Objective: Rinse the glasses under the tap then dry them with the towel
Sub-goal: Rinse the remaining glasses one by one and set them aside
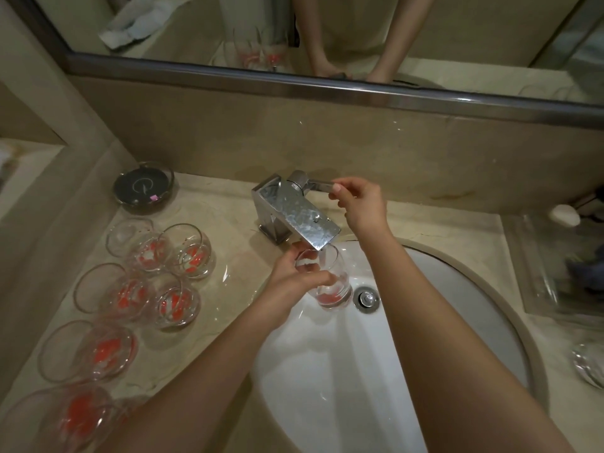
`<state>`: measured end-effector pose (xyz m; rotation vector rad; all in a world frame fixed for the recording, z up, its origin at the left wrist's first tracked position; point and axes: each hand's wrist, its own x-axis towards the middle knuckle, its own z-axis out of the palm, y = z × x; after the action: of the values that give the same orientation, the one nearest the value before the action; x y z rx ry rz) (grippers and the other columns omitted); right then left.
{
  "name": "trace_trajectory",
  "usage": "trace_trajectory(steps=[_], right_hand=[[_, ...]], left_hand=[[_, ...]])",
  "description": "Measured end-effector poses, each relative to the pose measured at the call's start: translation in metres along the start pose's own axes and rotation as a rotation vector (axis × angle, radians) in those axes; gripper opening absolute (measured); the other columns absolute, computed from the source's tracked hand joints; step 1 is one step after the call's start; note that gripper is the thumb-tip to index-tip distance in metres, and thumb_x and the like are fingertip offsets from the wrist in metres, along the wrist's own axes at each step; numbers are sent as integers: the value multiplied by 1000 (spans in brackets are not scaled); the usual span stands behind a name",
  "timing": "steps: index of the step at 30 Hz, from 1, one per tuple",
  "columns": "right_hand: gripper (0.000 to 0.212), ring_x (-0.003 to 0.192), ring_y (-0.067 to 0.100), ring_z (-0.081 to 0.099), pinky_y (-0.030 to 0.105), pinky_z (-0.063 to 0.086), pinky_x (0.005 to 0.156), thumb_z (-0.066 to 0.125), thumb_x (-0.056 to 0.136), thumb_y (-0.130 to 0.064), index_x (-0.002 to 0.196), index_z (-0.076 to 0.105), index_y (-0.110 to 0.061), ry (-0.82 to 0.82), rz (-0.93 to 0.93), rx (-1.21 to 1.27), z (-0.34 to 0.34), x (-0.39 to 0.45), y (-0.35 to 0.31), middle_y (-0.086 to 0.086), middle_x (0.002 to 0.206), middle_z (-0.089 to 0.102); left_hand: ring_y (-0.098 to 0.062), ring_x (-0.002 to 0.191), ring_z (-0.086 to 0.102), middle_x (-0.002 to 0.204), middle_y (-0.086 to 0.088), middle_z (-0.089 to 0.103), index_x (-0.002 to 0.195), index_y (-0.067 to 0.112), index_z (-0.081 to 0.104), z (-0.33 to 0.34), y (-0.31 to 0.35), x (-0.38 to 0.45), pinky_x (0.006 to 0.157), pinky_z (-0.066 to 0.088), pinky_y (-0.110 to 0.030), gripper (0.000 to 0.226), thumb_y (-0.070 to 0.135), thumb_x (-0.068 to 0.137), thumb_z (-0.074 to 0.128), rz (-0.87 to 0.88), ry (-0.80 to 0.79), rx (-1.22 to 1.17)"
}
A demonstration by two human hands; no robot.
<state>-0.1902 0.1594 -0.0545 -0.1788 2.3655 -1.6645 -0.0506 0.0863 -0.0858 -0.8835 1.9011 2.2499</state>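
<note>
Glass (pixel 330 282) gripped by left hand (pixel 295 276) under tap (pixel 294 212); right fingers (pixel 340 188) pinch lever (pixel 318 184).

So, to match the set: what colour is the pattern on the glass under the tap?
Red-orange on clear glass, seen in the head view.

Clear glasses (pixel 178 300) with orange-red patterns, chrome tap (pixel 294 212), white sink (pixel 343 371), beige marble counter (pixel 228 220).
</note>
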Motion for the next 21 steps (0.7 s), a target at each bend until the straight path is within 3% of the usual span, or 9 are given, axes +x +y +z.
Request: trace_trajectory(steps=[5, 9, 11, 13, 16, 18, 21], right_hand=[[10, 79, 11, 62, 33, 50, 79, 62, 93, -28, 95, 66, -20, -37, 125, 111, -10, -27, 18, -1, 85, 68], [38, 92, 24, 63, 34, 50, 76, 54, 94, -47, 105, 65, -12, -116, 546, 288, -20, -62, 52, 7, 104, 67], [54, 93, 31, 65, 40, 55, 76, 51, 91, -57, 114, 61, -9, -218, 792, 475, -22, -78, 67, 15, 116, 64], [64, 90, 40, 67, 43, 58, 72, 51, 89, -61, 121, 58, -6, -300, 922, 709, -22, -89, 74, 22, 123, 60], [54, 78, 32, 68, 33, 59, 61, 53, 91, -54, 117, 61, -7, -305, 894, 845, -24, -100, 71, 19, 112, 66], [49, 72, 27, 63, 25, 56, 52, 59, 91, -46, 118, 62, -6, -237, 839, 855, -25, -104, 72, 17, 108, 65], [52, 84, 32, 45, 22, 54, 53, 61, 91, -41, 123, 58, 0, -187, 722, 742, -32, -107, 76, 20, 99, 53]], left_hand=[[-21, 95, 63, 115, -10, 63, 118, 20, 61, 1, -2, 1, 88, 52, -45, 82, 31, 39, 76, 23, -21, -50], [-14, 90, 67, 116, -6, 65, 120, 21, 59, 1, -5, 1, 74, 55, -34, 69, 17, 53, 73, 15, -40, -149], [-11, 89, 68, 110, 2, 67, 118, 21, 60, 3, -5, 0, 68, 56, -29, 60, 14, 60, 67, -11, -30, -205], [-13, 91, 69, 109, 2, 68, 119, 21, 60, 5, -7, 0, 67, 56, -28, 56, 15, 64, 67, -22, -39, -246], [-16, 93, 70, 111, -2, 68, 119, 22, 61, 5, -8, 1, 70, 56, -30, 54, 17, 65, 69, -38, -63, -216], [-17, 98, 68, 110, -3, 69, 111, 25, 65, 1, -6, 5, 81, 54, -33, 52, 22, 61, 76, 8, -42, -59], [-10, 88, 69, 95, -4, 73, 100, 14, 71, -8, 1, 10, 86, 50, -26, 27, 11, 75, 80, 61, -80, 104]])
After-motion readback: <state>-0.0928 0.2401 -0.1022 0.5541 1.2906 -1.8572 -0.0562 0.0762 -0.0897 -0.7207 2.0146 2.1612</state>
